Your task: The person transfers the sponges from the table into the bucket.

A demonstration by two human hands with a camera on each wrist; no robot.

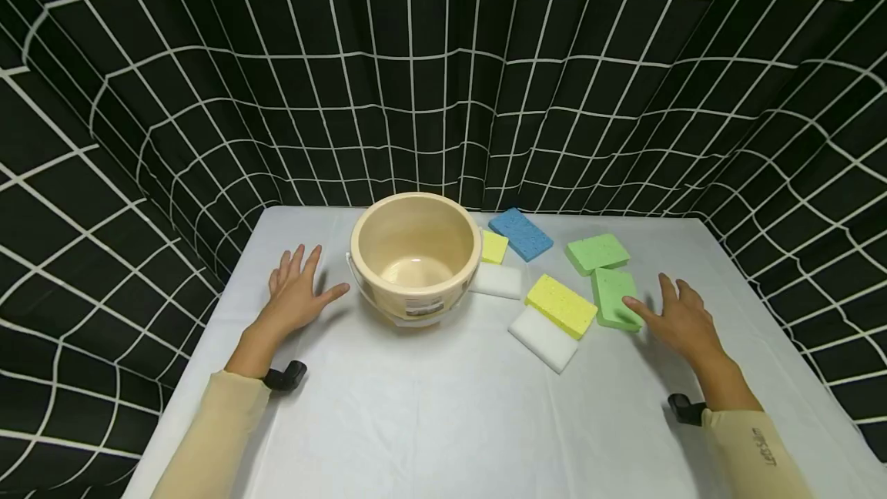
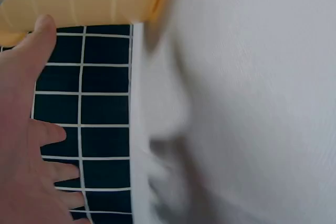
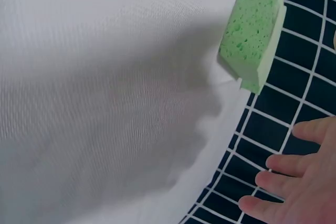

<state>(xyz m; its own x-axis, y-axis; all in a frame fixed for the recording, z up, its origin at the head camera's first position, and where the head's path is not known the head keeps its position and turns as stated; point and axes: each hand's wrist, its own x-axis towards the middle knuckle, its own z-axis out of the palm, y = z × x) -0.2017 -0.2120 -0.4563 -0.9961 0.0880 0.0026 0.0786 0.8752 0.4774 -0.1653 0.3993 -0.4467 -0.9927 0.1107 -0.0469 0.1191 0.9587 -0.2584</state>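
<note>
So we had our left hand (image 1: 291, 303) just beside the cream bucket (image 1: 381, 297), fingers spread wide, nothing in them. Bucket sat upright toward the back of the white cloth (image 1: 457, 422). Our right hand (image 1: 684, 323) was empty too, fingers loosely splayed, near the closer green sponge (image 1: 613, 299). Between the two hands we had another green sponge (image 1: 596, 253), a blue sponge (image 1: 521, 234), two yellow sponges (image 1: 561, 305) and two white sponges (image 1: 543, 339).

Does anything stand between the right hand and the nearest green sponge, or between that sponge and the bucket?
Nothing visible stands between the right hand and the nearest green sponge. Between that sponge and the bucket, a yellow sponge and then a white sponge lie on the table.
</note>
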